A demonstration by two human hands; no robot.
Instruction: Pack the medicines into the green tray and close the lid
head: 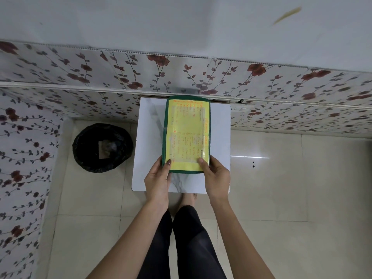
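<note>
The green tray lies lengthwise on a small white marble-patterned table. Its lid, green-rimmed with a yellow paper sheet of orange writing taped on top, covers it fully. No medicines show; the inside is hidden by the lid. My left hand grips the near left corner, thumb on the lid. My right hand grips the near right corner, thumb pressed on the yellow sheet.
A round bin lined with a black bag stands on the tiled floor left of the table. Flower-patterned wall panels run behind the table and along the left. My legs and a bare foot are below the table's near edge.
</note>
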